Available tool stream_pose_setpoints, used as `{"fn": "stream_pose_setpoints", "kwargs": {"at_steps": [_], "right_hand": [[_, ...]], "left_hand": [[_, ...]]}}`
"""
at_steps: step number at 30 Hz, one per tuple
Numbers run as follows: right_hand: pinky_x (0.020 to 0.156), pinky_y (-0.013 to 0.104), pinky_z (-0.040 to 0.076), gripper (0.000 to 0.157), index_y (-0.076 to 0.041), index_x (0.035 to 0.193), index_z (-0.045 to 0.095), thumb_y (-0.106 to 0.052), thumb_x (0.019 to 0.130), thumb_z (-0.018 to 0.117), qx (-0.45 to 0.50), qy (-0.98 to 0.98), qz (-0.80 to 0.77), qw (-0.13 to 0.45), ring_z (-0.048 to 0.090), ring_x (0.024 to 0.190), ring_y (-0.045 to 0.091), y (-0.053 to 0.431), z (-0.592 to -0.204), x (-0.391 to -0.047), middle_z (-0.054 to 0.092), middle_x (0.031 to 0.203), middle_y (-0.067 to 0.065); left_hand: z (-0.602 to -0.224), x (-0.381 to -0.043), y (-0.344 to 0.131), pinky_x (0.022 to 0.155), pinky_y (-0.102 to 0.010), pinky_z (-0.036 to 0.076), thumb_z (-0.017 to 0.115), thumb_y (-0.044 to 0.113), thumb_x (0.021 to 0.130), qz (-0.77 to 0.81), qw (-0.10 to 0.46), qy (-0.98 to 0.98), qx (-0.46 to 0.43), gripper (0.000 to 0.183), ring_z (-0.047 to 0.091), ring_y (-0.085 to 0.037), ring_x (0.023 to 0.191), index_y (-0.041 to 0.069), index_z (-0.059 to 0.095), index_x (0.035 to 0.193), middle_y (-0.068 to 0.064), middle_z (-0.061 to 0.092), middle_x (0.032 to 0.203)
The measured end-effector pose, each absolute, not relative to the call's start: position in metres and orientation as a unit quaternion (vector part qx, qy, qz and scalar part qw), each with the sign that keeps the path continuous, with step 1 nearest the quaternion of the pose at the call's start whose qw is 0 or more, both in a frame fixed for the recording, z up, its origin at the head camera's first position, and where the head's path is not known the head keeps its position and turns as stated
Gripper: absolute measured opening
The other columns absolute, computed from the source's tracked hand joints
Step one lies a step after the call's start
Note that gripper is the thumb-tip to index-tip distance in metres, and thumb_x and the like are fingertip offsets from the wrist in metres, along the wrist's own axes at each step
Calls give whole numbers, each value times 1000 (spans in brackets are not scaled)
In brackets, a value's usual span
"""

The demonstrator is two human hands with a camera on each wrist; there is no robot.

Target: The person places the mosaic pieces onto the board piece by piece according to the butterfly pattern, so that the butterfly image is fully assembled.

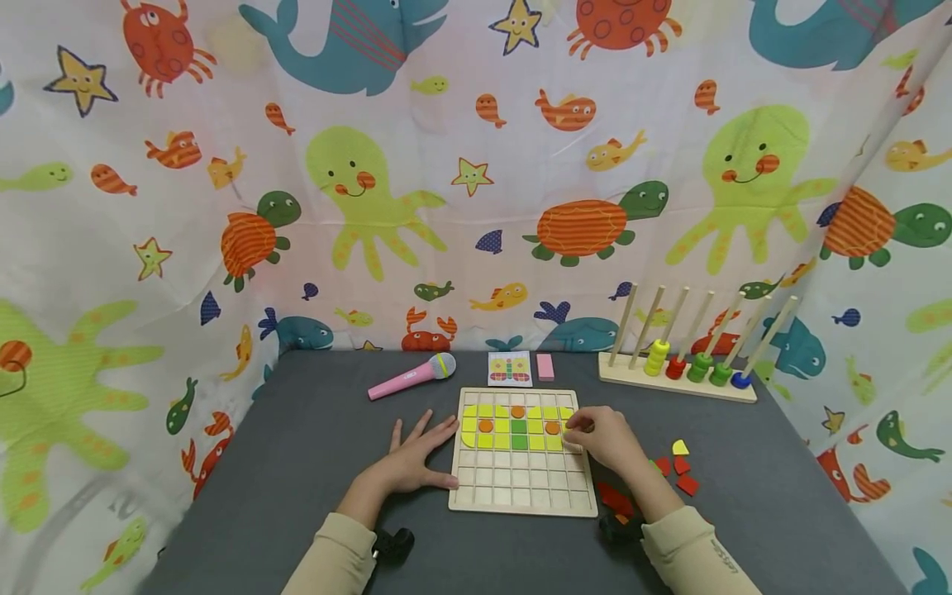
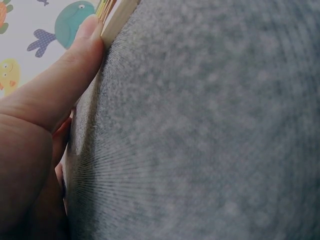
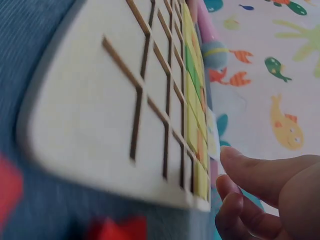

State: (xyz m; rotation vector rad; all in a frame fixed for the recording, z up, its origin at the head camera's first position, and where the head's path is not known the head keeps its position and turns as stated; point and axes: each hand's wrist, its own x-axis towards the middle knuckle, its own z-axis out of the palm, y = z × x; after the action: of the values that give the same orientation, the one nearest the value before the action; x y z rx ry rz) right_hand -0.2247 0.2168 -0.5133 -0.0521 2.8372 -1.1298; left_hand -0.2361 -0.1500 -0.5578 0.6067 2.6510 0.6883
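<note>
A wooden grid board (image 1: pixel 521 500) lies on the table, its upper rows filled with yellow tiles (image 1: pixel 537 440), a green tile (image 1: pixel 518 434) and orange round pieces (image 1: pixel 486 426). With fingers spread, my left hand (image 1: pixel 411 463) rests at the board's left side; its thumb (image 2: pixel 75 65) touches the edge in the left wrist view. My right hand (image 1: pixel 611 438) is at the right edge, by the end of the yellow rows. Its thumb and bent forefinger are close together in the right wrist view (image 3: pixel 270 192); I cannot tell whether a tile is between them.
Red pieces (image 1: pixel 687 484) and a yellow piece (image 1: pixel 680 447) lie right of the board, with more red ones (image 1: pixel 615 499) beneath my right forearm. Behind the board are a pink microphone (image 1: pixel 405 380), a pattern card (image 1: pixel 509 380), a pink block (image 1: pixel 545 368) and a peg-and-ring abacus (image 1: pixel 677 380).
</note>
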Motion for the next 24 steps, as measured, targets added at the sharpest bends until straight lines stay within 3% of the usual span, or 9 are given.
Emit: {"fn": "stream_pose_setpoints", "kwargs": {"at_steps": [13,24], "right_hand": [[63,32,53,19,-8,104,76,-22,91,77,10,941,-337,13,64,80,20,290,-508,-208,73,94,5],[74,43,57,29,-2,115,71,-22,94,72,56,942,-328,38,66,91,27,360,-515,-195,72,107,17]], "left_hand": [[-558,-236,-150,114,-69,-19,75,70,74,246,164,930,218,108,-6,-30,158,35,23,161,13,19,168],[-557,-235,-150,114,-69,-19,75,70,74,242,161,931,219,108,-5,-30,158,34,23,161,12,20,168]]}}
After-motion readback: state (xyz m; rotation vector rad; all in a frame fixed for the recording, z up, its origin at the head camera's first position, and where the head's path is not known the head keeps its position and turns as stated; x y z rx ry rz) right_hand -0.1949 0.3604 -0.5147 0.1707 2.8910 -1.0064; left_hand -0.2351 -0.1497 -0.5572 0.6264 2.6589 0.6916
